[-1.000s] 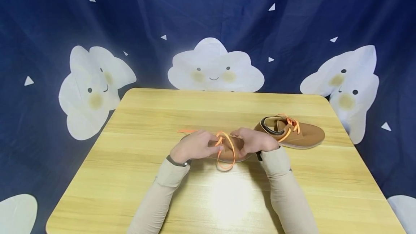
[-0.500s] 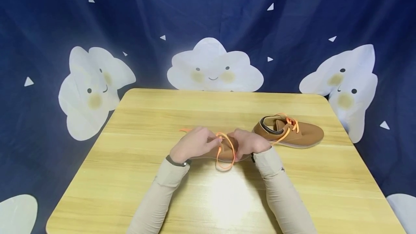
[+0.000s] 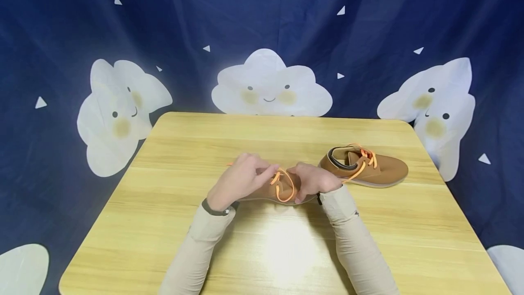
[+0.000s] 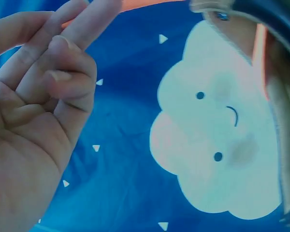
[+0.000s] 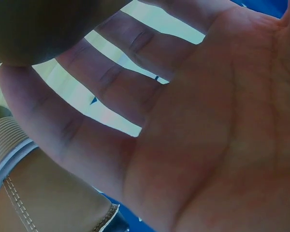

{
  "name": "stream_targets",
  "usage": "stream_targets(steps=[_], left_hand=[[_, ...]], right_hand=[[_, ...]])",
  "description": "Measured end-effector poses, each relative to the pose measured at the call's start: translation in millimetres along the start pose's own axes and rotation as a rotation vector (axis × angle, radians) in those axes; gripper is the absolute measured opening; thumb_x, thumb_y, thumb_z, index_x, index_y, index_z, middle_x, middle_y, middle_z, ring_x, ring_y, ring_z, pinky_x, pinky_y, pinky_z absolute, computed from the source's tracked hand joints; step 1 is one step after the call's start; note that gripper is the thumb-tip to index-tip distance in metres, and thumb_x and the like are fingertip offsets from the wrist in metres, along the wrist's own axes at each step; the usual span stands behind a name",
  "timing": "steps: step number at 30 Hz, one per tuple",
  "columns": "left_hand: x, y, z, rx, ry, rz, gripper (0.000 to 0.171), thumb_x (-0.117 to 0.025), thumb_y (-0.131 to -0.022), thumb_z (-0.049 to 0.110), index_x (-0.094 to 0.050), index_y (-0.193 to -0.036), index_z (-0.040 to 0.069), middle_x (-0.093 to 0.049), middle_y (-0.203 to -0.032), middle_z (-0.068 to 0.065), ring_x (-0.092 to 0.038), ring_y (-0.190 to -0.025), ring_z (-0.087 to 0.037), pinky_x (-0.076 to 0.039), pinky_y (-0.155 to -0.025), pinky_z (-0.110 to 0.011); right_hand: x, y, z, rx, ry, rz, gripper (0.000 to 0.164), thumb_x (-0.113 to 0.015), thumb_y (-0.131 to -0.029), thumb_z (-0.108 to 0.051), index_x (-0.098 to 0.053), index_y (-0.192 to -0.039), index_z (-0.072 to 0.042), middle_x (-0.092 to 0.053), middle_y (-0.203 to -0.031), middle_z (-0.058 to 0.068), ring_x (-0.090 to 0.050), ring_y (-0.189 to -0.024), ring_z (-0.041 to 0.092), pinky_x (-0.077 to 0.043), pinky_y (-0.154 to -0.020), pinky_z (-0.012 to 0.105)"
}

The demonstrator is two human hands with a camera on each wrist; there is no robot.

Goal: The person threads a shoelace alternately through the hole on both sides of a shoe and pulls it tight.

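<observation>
A brown shoe [image 3: 266, 191] lies on its sole at the table's middle, toe to the right, largely covered by both hands. My left hand [image 3: 242, 179] is above its heel and opening, pinching an orange shoelace [image 3: 292, 185] that stands up in a loop over the front. In the left wrist view the lace [image 4: 152, 4] runs right from the pinching fingertips. My right hand [image 3: 313, 178] grips the toe, thumb on the near side; in the right wrist view its fingers [image 5: 87, 130] reach to the dark rounded toe [image 5: 43, 29].
A second brown shoe [image 3: 389, 170] with orange laces stands to the right, just beyond the right hand, toe pointing right. The wooden table [image 3: 172, 236] ends at a dark blue curtain [image 3: 180, 22] with clouds.
My left hand has lifted slightly, drawing the lace loop up and making it smaller. My right hand shifted a little left along the toe, then stayed there.
</observation>
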State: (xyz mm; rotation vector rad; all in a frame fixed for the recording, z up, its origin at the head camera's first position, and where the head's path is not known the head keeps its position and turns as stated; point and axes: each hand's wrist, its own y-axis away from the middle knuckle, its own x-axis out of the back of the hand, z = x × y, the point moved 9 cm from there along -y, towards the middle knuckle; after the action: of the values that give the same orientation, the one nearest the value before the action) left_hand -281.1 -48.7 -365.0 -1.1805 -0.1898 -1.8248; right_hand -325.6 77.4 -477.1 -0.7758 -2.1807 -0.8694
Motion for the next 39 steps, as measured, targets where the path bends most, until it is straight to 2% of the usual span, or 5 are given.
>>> stream_targets(steps=[7, 13, 20, 28, 39], left_hand=[[21.3, 6.9, 22.9, -0.092, -0.006, 0.098, 0.044, -0.064, -0.101, 0.021, -0.057, -0.058, 0.021, -0.036, -0.056, 0.012, -0.036, -0.055, -0.003, -0.033, -0.054, -0.017], [46.8, 22.3, 44.0, -0.155, 0.044, 0.231, 0.033, -0.071, -0.095, 0.015, -0.064, -0.064, 0.019, -0.046, -0.058, 0.009, -0.043, -0.057, -0.006, -0.040, -0.055, -0.019], [72.3, 40.4, 68.7, -0.274, 0.103, 0.377, 0.036, -0.074, -0.093, 0.012, -0.059, -0.061, 0.019, -0.045, -0.058, 0.008, -0.040, -0.057, -0.004, -0.030, -0.051, -0.015], [93.1, 57.8, 91.5, -0.526, 0.324, 0.516, 0.026, -0.073, -0.090, 0.000, -0.069, -0.068, 0.012, -0.057, -0.060, 0.005, -0.052, -0.059, -0.006, -0.046, -0.062, -0.018], [108.0, 65.7, 86.2, -0.549, 0.483, 0.606, 0.010, -0.077, -0.088, -0.003, -0.078, -0.078, 0.000, -0.072, -0.066, -0.010, -0.060, -0.061, -0.014, -0.051, -0.060, -0.023]], right_hand=[[0.9, 1.2, 2.2, -0.037, 0.039, 0.016, 0.077, -0.097, -0.062, -0.008, -0.067, -0.133, -0.006, -0.072, -0.124, 0.005, -0.064, -0.115, 0.021, -0.053, -0.105, 0.041], [0.3, 2.7, 7.5, -0.107, 0.046, 0.017, 0.098, -0.098, -0.065, -0.013, -0.051, -0.150, -0.001, -0.055, -0.152, 0.016, -0.052, -0.140, 0.033, -0.044, -0.117, 0.047], [-1.2, 3.8, 6.0, -0.099, 0.075, 0.014, 0.096, -0.098, -0.066, -0.014, -0.052, -0.149, 0.001, -0.053, -0.153, 0.019, -0.051, -0.141, 0.035, -0.044, -0.117, 0.049], [-3.0, 2.9, 6.0, -0.115, 0.068, 0.018, 0.096, -0.098, -0.065, -0.014, -0.052, -0.149, -0.001, -0.055, -0.153, 0.017, -0.052, -0.141, 0.035, -0.044, -0.117, 0.049], [-2.2, 3.8, 5.3, -0.137, 0.049, 0.031, 0.092, -0.097, -0.065, -0.010, -0.055, -0.146, 0.001, -0.055, -0.153, 0.016, -0.053, -0.140, 0.036, -0.045, -0.117, 0.049]])
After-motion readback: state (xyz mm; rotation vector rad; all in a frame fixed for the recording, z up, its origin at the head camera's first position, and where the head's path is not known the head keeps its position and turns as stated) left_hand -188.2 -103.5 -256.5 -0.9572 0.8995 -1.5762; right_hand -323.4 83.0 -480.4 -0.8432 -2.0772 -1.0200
